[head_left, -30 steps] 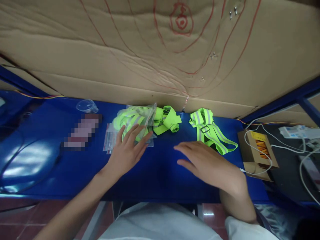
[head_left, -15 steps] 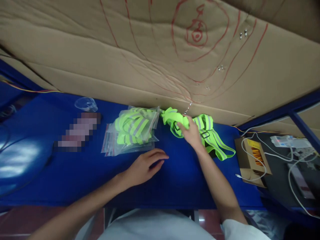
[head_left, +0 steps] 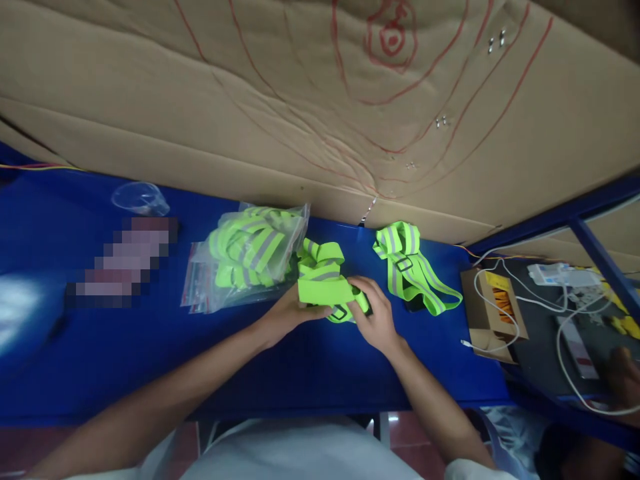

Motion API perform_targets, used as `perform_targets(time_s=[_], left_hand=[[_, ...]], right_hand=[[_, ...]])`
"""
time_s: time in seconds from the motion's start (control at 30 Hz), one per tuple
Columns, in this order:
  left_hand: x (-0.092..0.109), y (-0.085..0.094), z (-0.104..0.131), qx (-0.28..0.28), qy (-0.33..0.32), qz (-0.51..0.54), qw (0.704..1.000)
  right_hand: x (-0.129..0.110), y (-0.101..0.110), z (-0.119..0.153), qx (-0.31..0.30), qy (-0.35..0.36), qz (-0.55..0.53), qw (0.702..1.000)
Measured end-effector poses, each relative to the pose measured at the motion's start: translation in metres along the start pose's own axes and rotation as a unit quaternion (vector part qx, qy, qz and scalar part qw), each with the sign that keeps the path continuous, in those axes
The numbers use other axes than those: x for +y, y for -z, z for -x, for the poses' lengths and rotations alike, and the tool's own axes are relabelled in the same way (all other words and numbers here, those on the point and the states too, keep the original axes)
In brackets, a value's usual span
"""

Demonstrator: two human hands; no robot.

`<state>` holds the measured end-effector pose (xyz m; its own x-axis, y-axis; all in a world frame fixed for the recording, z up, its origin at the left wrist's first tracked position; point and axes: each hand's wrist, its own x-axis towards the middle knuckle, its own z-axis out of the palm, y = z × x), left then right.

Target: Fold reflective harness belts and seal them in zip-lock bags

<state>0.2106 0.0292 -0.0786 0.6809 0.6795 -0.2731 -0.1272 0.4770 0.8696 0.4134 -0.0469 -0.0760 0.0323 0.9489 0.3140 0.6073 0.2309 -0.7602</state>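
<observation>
Dim, slightly soft view, strong glare (head_left: 17, 305) (nearly white) on the blue tabletop (head_left: 315, 373) at far left.

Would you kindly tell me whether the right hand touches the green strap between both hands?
Touching: the head view shows the right hand gripping the green strap between thumb and fingers.

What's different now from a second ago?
The right hand took hold of the middle green strap bundle and brought it away from the cardboard, nearer the person. The left hand left its place over the bagged straps and now holds the bundle too. The bagged straps, the other green strap and the small box stayed put.
</observation>
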Motion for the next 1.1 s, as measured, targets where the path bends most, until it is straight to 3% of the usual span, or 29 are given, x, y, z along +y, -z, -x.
perform_targets(time_s=[0.1,0.17,0.3,0.37,0.4,0.47,0.5,0.53,0.57,0.67,0.77,0.87,1.0,1.1], left_hand=[[0.000,0.003,0.000,-0.007,-0.018,-0.025,1.000],[-0.003,0.005,0.001,-0.021,-0.066,-0.109,0.992],[-0.008,0.010,0.012,-0.010,-0.182,-0.393,0.901],[-0.001,0.014,0.022,0.019,-0.257,-0.492,0.832],[0.005,0.016,0.027,0.045,-0.308,-0.542,0.780],[0.020,0.025,0.035,0.123,-0.379,-0.661,0.636],[0.029,0.031,0.037,0.170,-0.373,-0.706,0.578],[0.037,0.039,0.038,0.205,-0.329,-0.738,0.553],[0.044,0.048,0.038,0.223,-0.276,-0.757,0.549],[0.058,0.077,0.034,0.233,-0.181,-0.753,0.588],[0.067,0.098,0.032,0.234,-0.183,-0.704,0.645],[0.081,0.111,0.035,0.191,-0.222,-0.643,0.708],[0.103,0.127,0.041,0.172,-0.219,-0.587,0.761],[0.113,0.137,0.042,0.150,-0.157,-0.549,0.807]], right_hand=[[0.001,0.001,0.005,0.023,0.051,0.034,0.998],[0.004,0.003,0.006,0.060,0.034,0.030,0.997],[0.013,0.011,0.003,0.202,-0.059,-0.003,0.978],[0.018,0.015,0.000,0.254,-0.064,-0.013,0.965],[0.019,0.017,-0.001,0.273,-0.062,-0.014,0.960],[0.021,0.020,-0.004,0.304,-0.062,-0.008,0.951],[0.021,0.022,-0.004,0.319,-0.064,0.000,0.946],[0.021,0.023,-0.005,0.332,-0.067,0.009,0.941],[0.021,0.024,-0.006,0.342,-0.070,0.017,0.937],[0.021,0.026,-0.010,0.335,-0.065,0.027,0.939],[0.023,0.026,-0.013,0.279,-0.037,0.057,0.958],[0.020,0.023,-0.012,0.220,-0.005,0.154,0.963],[0.004,0.008,0.000,0.203,0.136,0.296,0.923],[-0.015,-0.017,0.007,0.079,0.302,0.277,0.909]])
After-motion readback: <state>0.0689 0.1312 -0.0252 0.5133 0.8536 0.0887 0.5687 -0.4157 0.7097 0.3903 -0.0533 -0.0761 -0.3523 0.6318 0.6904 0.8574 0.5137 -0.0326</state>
